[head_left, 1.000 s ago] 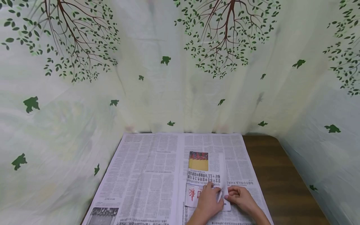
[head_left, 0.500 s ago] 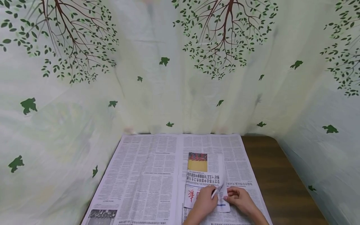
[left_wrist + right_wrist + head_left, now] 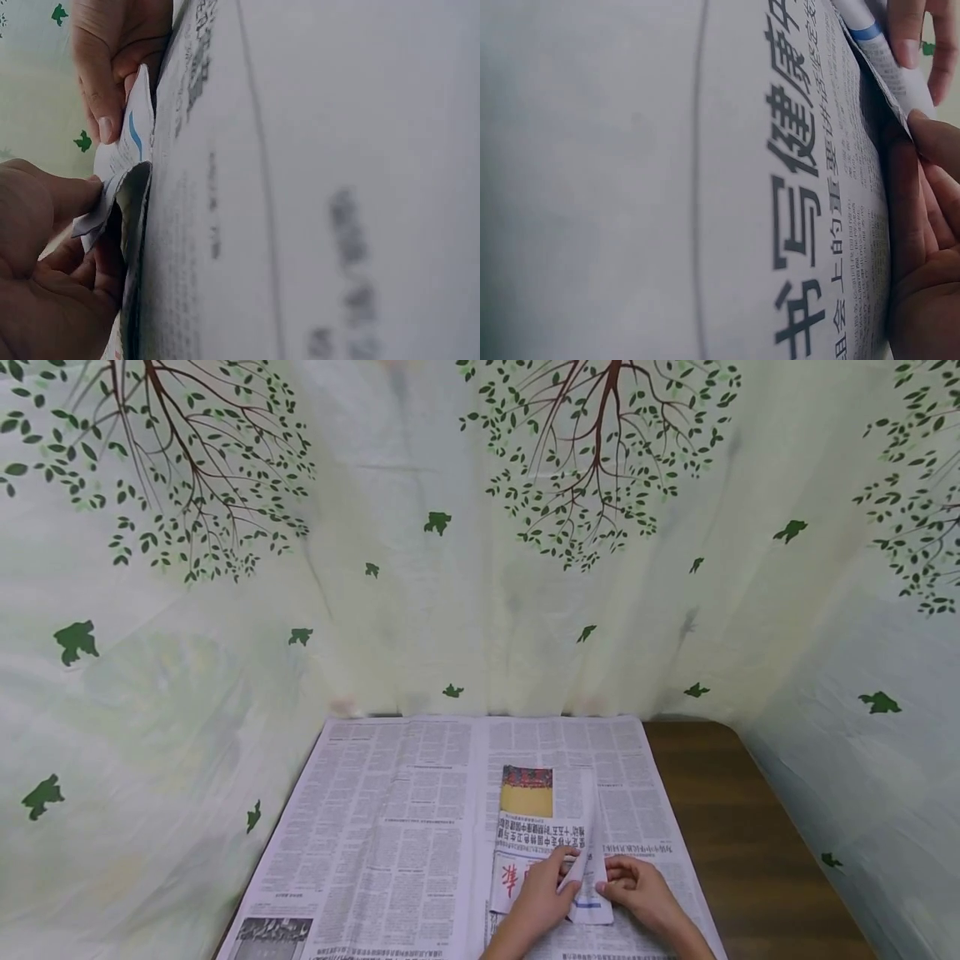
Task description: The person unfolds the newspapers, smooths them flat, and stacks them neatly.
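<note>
In the head view, a folded newspaper (image 3: 527, 839) with a yellow-and-red photo and large red characters lies on spread newspaper sheets. Its right-hand edge is turned up into a narrow flap (image 3: 591, 827). My left hand (image 3: 542, 895) pinches this flap near the lower end; the left wrist view shows the thumb (image 3: 79, 196) on one side of the paper and curled fingers beneath. Just to the right, my right hand (image 3: 639, 890) pinches the lower right edge of the folded newspaper between thumb and fingers, as the right wrist view shows with the thumb (image 3: 930, 135) on the edge.
Spread newspaper sheets (image 3: 405, 827) cover most of the table. Brown wood (image 3: 735, 827) shows along the right side. Behind and on both sides hangs a pale curtain (image 3: 480, 610) printed with trees and green birds.
My left hand has shifted slightly left, drawing the flap over with it, so the turned strip looks wider. My right hand has kept its hold on the edge.
</note>
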Motion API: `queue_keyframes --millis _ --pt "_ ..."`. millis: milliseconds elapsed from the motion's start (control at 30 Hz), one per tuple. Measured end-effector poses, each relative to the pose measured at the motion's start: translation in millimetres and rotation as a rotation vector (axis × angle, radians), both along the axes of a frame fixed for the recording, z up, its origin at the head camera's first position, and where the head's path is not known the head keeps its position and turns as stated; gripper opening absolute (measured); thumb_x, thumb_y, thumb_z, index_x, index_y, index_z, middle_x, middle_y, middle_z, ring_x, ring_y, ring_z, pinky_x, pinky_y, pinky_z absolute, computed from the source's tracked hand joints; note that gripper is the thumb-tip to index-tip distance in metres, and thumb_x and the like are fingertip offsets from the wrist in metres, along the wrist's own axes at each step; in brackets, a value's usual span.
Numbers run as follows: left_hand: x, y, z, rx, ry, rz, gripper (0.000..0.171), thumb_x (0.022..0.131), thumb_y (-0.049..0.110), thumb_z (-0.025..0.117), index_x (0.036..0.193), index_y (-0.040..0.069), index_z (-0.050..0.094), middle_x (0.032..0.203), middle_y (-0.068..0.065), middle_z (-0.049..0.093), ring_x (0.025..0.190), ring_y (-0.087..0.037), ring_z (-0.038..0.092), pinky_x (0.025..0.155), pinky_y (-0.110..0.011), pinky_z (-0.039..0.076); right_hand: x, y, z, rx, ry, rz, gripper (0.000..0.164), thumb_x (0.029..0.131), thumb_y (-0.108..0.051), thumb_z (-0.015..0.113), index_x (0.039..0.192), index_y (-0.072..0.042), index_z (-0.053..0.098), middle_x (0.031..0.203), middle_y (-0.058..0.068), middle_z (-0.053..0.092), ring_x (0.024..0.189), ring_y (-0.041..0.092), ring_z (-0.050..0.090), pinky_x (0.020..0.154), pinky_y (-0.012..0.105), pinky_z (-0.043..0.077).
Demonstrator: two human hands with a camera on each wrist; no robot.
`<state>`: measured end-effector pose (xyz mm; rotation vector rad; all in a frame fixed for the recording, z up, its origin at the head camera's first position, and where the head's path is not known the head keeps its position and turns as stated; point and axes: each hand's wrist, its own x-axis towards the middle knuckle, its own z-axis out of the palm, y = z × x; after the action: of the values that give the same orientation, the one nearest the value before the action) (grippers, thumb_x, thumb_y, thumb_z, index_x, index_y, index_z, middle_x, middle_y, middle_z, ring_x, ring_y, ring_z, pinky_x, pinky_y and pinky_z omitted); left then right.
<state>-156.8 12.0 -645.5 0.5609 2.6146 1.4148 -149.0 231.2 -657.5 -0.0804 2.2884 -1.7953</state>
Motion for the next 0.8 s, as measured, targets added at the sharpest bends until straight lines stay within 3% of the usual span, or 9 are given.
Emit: queue_keyframes --millis 233,367,467,567,667,733,800 --pt "3.5 -8 1.4 0.012 0.122 -0.085 0.031 0.094 0.008 0.069 0.124 0.016 0.073 0.105 0.003 0.073 0.086 -0.001 0.058 0.076 -0.019 0.047 2.5 -2 1.4 0.002 0.025 0.002 0.057 0.089 -0.010 0.079 0.134 0.015 0.054 0.114 0.025 0.071 0.079 0.010 0.072 0.072 0.023 0.057" --pt "1.7 -12 -0.6 0.046 0.079 -0.111 0.031 0.094 0.008 0.071 0.124 0.014 0.075 0.095 0.003 0.071 0.072 0.004 0.049 0.067 -0.014 0.042 3.5 -7 2.3 0.013 0.015 -0.023 0.074 0.087 -0.010 0.080 0.149 0.003 0.042 0.135 0.031 0.061 0.075 0.014 0.072 0.070 0.023 0.056" --pt "0.5 -13 -4.8 0.099 0.052 -0.119 0.032 0.092 0.008 0.074 0.123 0.014 0.076 0.091 0.002 0.070 0.066 0.008 0.045 0.062 -0.013 0.042 4.9 -11 3.2 0.051 0.014 -0.060 0.078 0.084 -0.010 0.083 0.151 -0.008 0.043 0.141 0.031 0.056 0.067 0.014 0.068 0.063 0.023 0.053" --pt "-0.1 -14 -9.0 0.156 0.045 -0.111 0.031 0.089 0.009 0.077 0.121 0.014 0.077 0.091 0.000 0.072 0.065 0.009 0.046 0.060 -0.013 0.044 5.6 -13 3.7 0.126 0.020 -0.074 0.065 0.082 -0.011 0.085 0.141 -0.012 0.056 0.104 0.023 0.070 0.053 0.009 0.054 0.052 0.022 0.044" --pt "-0.6 -16 -10.7 0.206 0.016 -0.095 0.030 0.087 0.010 0.080 0.118 0.014 0.079 0.083 0.003 0.068 0.063 0.009 0.048 0.059 -0.014 0.045 5.6 -13 4.1 0.193 0.027 -0.065 0.052 0.082 -0.014 0.085 0.131 -0.012 0.066 0.065 0.005 0.061 0.046 0.005 0.042 0.046 0.020 0.036" --pt "-1.2 -18 -9.6 0.221 -0.019 -0.084 0.030 0.087 0.013 0.082 0.117 0.015 0.079 0.075 0.008 0.061 0.062 0.008 0.048 0.058 -0.014 0.045 5.3 -13 4.7 0.225 0.028 -0.061 0.048 0.082 -0.015 0.085 0.127 -0.013 0.069 0.055 -0.003 0.050 0.045 0.004 0.038 0.046 0.019 0.034" --pt "-2.4 -21 -7.4 0.223 -0.050 -0.070 0.030 0.086 0.016 0.083 0.116 0.016 0.079 0.072 0.012 0.057 0.060 0.006 0.048 0.058 -0.015 0.045 4.8 -14 6.0 0.241 0.031 -0.071 0.049 0.082 -0.015 0.086 0.128 -0.013 0.070 0.055 -0.005 0.051 0.046 0.005 0.040 0.046 0.020 0.035"
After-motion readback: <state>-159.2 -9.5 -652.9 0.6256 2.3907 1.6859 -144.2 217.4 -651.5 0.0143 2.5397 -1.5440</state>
